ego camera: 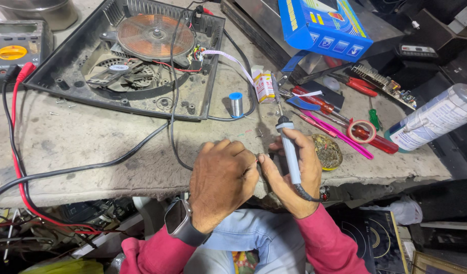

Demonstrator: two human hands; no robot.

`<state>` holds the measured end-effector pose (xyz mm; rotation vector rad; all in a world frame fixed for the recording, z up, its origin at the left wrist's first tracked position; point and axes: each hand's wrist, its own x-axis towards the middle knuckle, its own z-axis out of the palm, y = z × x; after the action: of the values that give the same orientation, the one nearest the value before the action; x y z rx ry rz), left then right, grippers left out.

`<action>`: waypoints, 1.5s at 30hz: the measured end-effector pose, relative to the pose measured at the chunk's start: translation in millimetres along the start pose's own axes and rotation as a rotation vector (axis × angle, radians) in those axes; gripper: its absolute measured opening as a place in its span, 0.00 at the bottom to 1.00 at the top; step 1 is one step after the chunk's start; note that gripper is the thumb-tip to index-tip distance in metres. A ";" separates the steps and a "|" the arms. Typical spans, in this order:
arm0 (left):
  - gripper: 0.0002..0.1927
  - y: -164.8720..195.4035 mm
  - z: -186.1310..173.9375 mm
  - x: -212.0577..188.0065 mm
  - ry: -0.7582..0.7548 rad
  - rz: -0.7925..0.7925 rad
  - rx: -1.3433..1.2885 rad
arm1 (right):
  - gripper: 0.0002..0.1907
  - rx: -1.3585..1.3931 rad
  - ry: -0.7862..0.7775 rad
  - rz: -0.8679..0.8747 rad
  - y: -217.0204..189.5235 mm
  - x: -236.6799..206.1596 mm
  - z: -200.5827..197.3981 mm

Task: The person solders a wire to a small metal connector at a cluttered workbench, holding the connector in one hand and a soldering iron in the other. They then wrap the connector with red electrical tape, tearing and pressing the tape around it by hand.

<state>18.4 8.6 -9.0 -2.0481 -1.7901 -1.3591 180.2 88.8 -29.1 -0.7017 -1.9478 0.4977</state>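
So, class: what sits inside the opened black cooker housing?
Inside the cooker housing lie a copper coil, a fan and coloured wires. Whatever lies beneath the coil is covered.

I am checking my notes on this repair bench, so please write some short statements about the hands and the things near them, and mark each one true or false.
1. The right hand holds a soldering iron. True.
2. The left hand wears a watch on its wrist. True.
3. The opened appliance with the copper coil lies under the hands. False: it lies farther back on the bench, apart from them.
4. The solder spool lies flat inside the blue box. False: it stands upright on the bench beside the appliance.
5. Both hands are at the front edge of the bench, fingertips close together. True.
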 end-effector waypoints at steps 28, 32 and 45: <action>0.04 -4.3 0.6 3.5 -0.053 -0.062 -0.084 | 0.12 -0.006 0.024 0.093 -21.1 -50.3 -130.0; 0.04 -5.1 0.3 4.8 -0.074 -0.064 -0.083 | 0.11 -0.045 -0.020 0.084 -20.3 -47.6 -125.7; 0.04 -6.0 2.2 6.3 -0.083 -0.068 -0.080 | 0.13 -0.113 -0.068 -0.050 -21.8 -40.4 -119.5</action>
<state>14.1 16.4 -9.0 -2.1319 -1.8846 -1.4051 295.9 51.6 10.9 -0.7137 -2.0643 0.3877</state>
